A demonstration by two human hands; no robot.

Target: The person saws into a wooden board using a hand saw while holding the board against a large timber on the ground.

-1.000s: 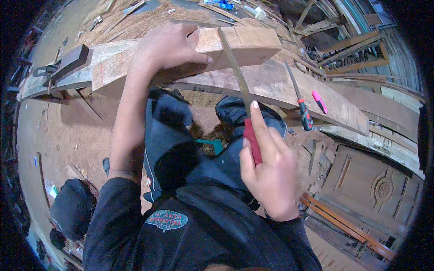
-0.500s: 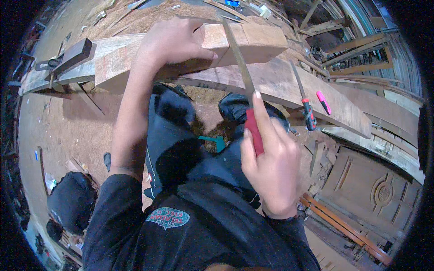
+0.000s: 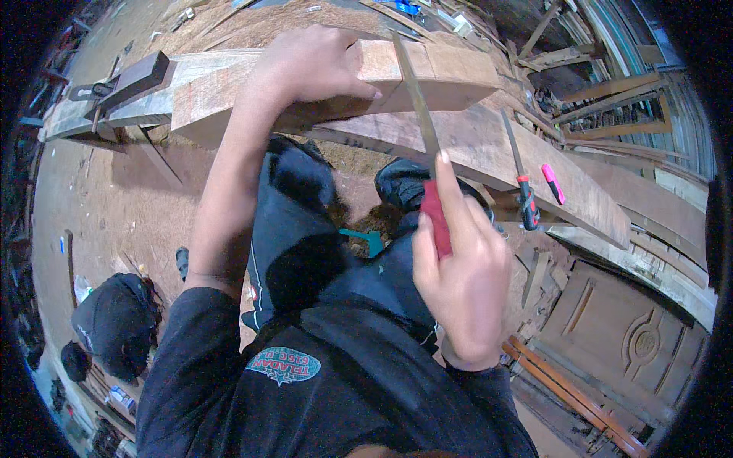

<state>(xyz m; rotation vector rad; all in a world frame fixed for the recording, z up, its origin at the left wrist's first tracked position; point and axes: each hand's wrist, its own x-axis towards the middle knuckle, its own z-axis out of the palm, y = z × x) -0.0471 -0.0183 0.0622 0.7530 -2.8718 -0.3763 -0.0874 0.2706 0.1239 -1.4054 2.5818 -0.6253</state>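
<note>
Seemingly for steadiness, the left hand clasps the timber block, fingers half-curled, near the plank's front edge; right hand fingers wrap a red-handled tool, index extended.

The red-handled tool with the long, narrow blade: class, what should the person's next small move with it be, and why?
Probably one short, steady stroke of the red-handled, narrow-bladed tool: its blade lies across the pale, squared wooden block, the right hand grips it, and the left hand holds the block, thumb apart from the blade.
</note>
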